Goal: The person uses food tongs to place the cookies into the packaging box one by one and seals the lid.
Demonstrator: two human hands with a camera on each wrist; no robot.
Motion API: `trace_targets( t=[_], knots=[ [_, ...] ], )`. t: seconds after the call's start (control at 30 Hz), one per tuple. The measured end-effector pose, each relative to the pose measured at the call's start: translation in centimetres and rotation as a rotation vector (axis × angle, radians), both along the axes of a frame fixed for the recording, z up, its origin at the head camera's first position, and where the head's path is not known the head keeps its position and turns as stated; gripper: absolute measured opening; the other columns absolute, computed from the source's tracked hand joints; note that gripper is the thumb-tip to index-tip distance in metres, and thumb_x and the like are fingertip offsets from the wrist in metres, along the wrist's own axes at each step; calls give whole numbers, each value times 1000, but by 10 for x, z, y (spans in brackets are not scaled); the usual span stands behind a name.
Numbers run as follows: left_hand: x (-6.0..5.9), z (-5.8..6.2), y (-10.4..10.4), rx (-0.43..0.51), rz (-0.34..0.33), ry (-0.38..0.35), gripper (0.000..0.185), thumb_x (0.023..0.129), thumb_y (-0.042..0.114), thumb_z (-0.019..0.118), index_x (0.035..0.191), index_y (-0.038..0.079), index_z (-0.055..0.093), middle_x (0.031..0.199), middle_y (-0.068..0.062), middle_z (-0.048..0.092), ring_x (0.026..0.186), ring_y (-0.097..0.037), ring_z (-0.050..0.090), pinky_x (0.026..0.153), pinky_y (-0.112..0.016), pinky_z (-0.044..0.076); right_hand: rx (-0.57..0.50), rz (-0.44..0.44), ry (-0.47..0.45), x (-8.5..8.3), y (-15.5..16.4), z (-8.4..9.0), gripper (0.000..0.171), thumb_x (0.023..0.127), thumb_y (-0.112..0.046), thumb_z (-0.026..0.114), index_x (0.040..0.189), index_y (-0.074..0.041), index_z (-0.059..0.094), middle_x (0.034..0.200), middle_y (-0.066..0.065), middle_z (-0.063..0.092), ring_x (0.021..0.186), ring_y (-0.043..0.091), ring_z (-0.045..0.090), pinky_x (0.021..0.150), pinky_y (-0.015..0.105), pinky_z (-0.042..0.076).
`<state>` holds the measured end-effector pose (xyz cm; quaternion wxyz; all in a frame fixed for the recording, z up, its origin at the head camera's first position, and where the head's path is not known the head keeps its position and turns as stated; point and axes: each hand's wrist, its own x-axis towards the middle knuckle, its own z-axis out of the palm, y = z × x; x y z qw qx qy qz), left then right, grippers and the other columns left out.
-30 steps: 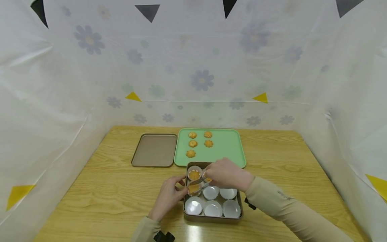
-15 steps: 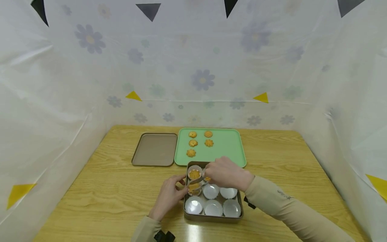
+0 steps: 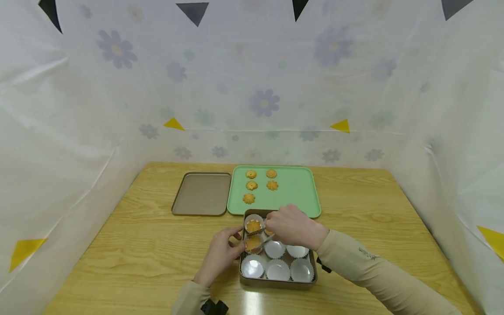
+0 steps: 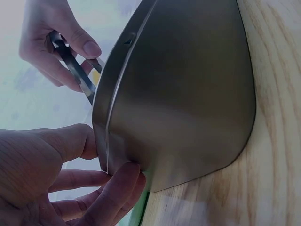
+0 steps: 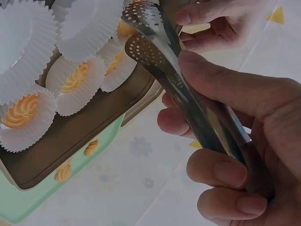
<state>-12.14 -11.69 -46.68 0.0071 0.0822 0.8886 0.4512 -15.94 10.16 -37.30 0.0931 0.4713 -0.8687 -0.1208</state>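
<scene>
My right hand (image 3: 293,225) grips a pair of metal tongs (image 5: 202,117) with perforated ends. Those ends stand apart above a cookie (image 3: 253,244) in the middle-left paper cup of a brown rectangular tin (image 3: 277,284). Nothing is clamped between them. With thumb and fingers, my left hand (image 3: 221,253) holds the tin's left wall at the rim. White fluted paper cups (image 3: 277,271) fill the tin in rows. Three cups of the far row hold cookies (image 5: 74,77), partly hidden by my right hand in the head view. The visible nearer cups are bare.
Behind the tin lies a green tray (image 3: 297,190) with several cookies (image 3: 249,198) on its left half. A flat brown tray or lid (image 3: 202,194) sits to its left. Flower-patterned sheeting (image 3: 264,105) surrounds the wooden table (image 3: 149,245).
The tongs' ends drew closer together over the middle-left cookie, then spread apart again. That cookie stays in its cup. Both hands have kept nearly the same place.
</scene>
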Motion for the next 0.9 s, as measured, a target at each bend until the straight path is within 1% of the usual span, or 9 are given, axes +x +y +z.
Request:
trace_targets(
  t=[0.1,0.2,0.3,0.43,0.53,0.67,0.8,0.9],
  knots=[
    [0,1,0,-4,1,-5,50,83,7,70,131,-5,63,98,-16,71,68,-11,65,57,-17,53,-4,-10,5,1,0,0,24,74,-36,86,74,-20,68,70,-9,64,51,7,31,40,20,28],
    [1,1,0,-9,1,-7,50,83,6,70,131,-5,63,99,-16,71,68,-11,65,57,-17,53,-9,-24,-18,1,-1,0,24,74,-35,86,73,-19,68,70,-8,64,52,6,32,40,20,29],
    [1,1,1,-13,2,-4,50,83,6,70,131,-5,63,98,-16,71,68,-11,66,57,-17,53,-17,-48,-77,0,-2,1,24,74,-32,86,73,-19,67,69,-7,64,52,7,32,41,21,29],
    [1,0,1,-10,2,1,50,82,6,70,130,-6,63,99,-17,71,68,-12,66,57,-17,54,-28,-87,-198,-5,-2,3,18,76,-30,85,76,-19,70,71,-7,66,54,8,36,43,22,30],
    [1,0,1,-2,-3,-3,50,83,7,69,131,-6,62,99,-18,71,68,-12,67,57,-17,54,-33,-101,-242,-8,-1,5,15,77,-30,84,80,-20,74,71,-7,67,54,8,39,44,23,33],
    [1,0,1,11,-5,-14,51,83,7,68,131,-7,62,99,-18,71,68,-13,68,56,-17,54,-44,-83,-231,-9,1,8,13,75,-30,85,78,-22,75,69,-8,66,54,8,40,44,23,33],
    [2,0,1,13,1,-13,51,82,6,68,131,-6,62,99,-18,71,67,-12,67,55,-17,54,-58,-52,-214,-8,4,10,12,76,-30,84,77,-22,76,69,-9,66,53,7,37,43,22,29],
    [2,0,1,10,4,-2,50,82,5,67,131,-6,63,99,-18,71,68,-12,67,56,-17,54,-75,-44,-203,-7,6,11,10,78,-30,84,80,-23,77,71,-8,69,52,7,33,43,21,25]
  ],
)
